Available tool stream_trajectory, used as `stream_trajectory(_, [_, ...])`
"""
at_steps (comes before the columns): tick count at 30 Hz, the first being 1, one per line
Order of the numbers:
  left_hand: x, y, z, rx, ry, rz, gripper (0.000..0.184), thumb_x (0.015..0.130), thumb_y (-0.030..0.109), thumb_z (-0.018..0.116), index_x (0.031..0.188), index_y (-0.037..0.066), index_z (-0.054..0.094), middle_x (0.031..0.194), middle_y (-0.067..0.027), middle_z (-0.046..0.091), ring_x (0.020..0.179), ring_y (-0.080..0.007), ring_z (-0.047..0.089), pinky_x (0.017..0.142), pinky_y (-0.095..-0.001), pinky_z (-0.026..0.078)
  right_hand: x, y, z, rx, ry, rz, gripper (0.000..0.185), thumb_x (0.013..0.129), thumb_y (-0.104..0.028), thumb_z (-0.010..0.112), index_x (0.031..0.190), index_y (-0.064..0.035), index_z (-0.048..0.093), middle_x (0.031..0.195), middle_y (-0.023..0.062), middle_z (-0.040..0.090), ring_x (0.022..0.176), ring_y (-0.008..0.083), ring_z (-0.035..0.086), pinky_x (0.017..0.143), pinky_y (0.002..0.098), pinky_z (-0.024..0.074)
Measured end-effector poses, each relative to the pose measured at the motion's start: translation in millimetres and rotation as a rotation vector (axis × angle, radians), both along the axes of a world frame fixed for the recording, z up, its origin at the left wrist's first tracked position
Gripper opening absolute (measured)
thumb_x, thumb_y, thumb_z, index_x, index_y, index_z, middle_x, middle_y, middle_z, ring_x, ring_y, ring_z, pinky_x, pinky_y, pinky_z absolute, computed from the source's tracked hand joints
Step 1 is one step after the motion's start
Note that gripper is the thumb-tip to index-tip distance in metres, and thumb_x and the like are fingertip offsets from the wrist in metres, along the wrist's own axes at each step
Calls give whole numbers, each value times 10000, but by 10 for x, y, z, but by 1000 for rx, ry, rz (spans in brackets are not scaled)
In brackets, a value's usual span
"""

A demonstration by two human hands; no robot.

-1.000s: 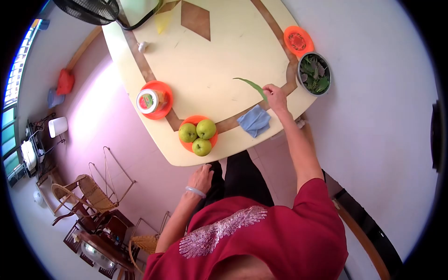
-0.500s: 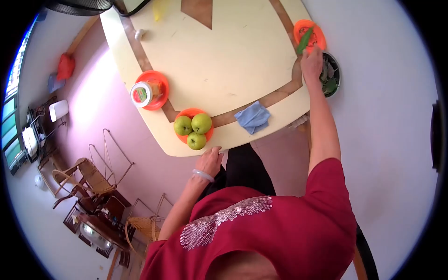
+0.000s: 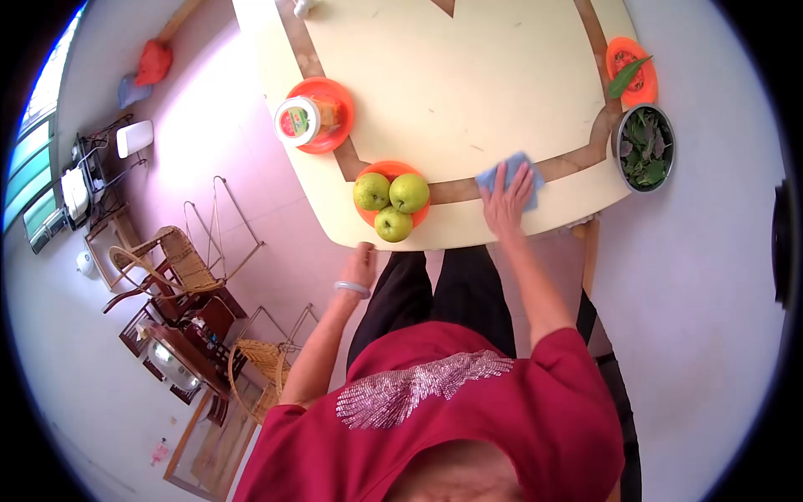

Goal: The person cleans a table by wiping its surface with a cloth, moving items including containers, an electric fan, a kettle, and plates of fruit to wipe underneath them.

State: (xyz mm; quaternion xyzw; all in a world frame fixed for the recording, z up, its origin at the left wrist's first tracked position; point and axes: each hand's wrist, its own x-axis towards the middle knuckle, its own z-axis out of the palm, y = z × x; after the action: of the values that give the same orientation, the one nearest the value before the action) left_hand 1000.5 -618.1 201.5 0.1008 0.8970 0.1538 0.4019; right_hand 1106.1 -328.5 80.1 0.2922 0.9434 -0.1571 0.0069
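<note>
My right hand (image 3: 507, 207) lies with fingers stretched and spread on top of a folded blue cloth (image 3: 533, 177), near the table's front edge. The cloth is partly covered by the hand. By the edge to the left, my left hand (image 3: 360, 266) hangs just in front of the table (image 3: 468, 100) with its fingers curled in, and nothing shows in it. Nearest to it are green apples (image 3: 393, 224) on an orange plate (image 3: 387, 170).
At the left, a lidded jar (image 3: 298, 122) lies on an orange plate (image 3: 345, 94). On the right are an orange dish (image 3: 648, 82) with red pieces and a long green leaf (image 3: 626, 78), and a metal bowl (image 3: 619, 151) of leaves. Wicker chairs (image 3: 186, 255) stand beyond the left side.
My right hand has left the leaf on the orange dish and come down onto the blue cloth. My left hand has drawn slightly off the table edge. The view has shifted.
</note>
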Motion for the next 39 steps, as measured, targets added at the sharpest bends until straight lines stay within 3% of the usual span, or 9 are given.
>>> stream_trajectory(4, [-236, -463, -474, -71, -111, 424, 322, 881, 196, 494, 1129, -1, 439, 818, -157, 614, 668, -182, 621, 545, -296, 489, -1036, 599, -205, 130, 85, 75, 621, 854, -401, 491, 1354, -93, 290, 1367, 345, 162, 1253, 520, 164, 977, 610, 190])
stream_trajectory(9, [-435, -360, -834, -21, -179, 569, 382, 879, 170, 496, 1197, 11, 357, 866, -154, 585, 711, -188, 615, 587, -293, 498, -1917, 1049, -414, 215, 114, 51, 575, 878, -462, 402, 1355, -156, 309, 1390, 296, 182, 1277, 479, 163, 1012, 584, 151])
stream_trajectory(13, [-446, -185, -970, 138, -324, 867, 388, 880, 113, 479, 1222, 79, 297, 914, -152, 557, 747, -214, 617, 616, -321, 522, -1595, 516, -329, 186, 20, 231, 566, 872, -465, 414, 1356, -187, 320, 1415, 250, 171, 1305, 453, 118, 1035, 583, 120])
stream_trajectory(15, [-487, 26, -903, 160, -389, 973, 376, 886, 35, 442, 1199, 138, 259, 955, -161, 536, 779, -253, 619, 642, -407, 553, -1079, 209, -206, 69, 56, 380, 578, 833, -449, 496, 1343, -223, 346, 1426, 198, 188, 1311, 408, 150, 1040, 563, 136])
stream_trajectory(19, [-475, 144, -967, 85, -337, 781, 466, 853, -48, 404, 1216, 159, 198, 1009, -195, 534, 832, -295, 624, 649, -430, 561, -163, 317, -132, -138, 3, 514, 602, 810, -454, 528, 1336, -219, 352, 1428, 201, 167, 1310, 396, 165, 1041, 545, 160])
stream_trajectory(24, [-543, 579, -916, 42, -241, 538, 463, 849, -65, 432, 1218, 155, 259, 983, -174, 506, 791, -269, 616, 620, -402, 569, 76, 1284, -80, 174, -62, -22, 602, 842, -432, 495, 1361, -189, 307, 1416, 245, 154, 1297, 432, 159, 1031, 554, 176])
stream_trajectory(29, [-382, 1425, -1107, 34, -107, 154, 439, 795, -22, 490, 1187, 132, 365, 804, -157, 588, 713, -266, 614, 582, -392, 527, 711, 1720, -190, 206, -43, -268, 576, 853, -398, 487, 1347, -150, 326, 1385, 258, 196, 1259, 454, 203, 981, 590, 220])
stream_trajectory(32, [-236, 1907, -1240, 66, -129, 132, 441, 761, 28, 503, 1169, 146, 384, 714, -190, 599, 708, -346, 605, 633, -431, 464, 864, 1652, -163, 211, -40, -342, 559, 853, -365, 495, 1333, -119, 348, 1377, 265, 201, 1252, 462, 212, 971, 586, 239])
stream_trajectory(39, [183, 2999, -875, 82, -161, 33, 402, 758, 1, 511, 1114, 123, 370, 714, -202, 607, 641, -330, 631, 567, -407, 513, 1320, 1264, -281, 169, 164, -402, 518, 854, -155, 498, 1330, -32, 335, 1383, 275, 190, 1247, 477, 224, 1008, 517, 238])
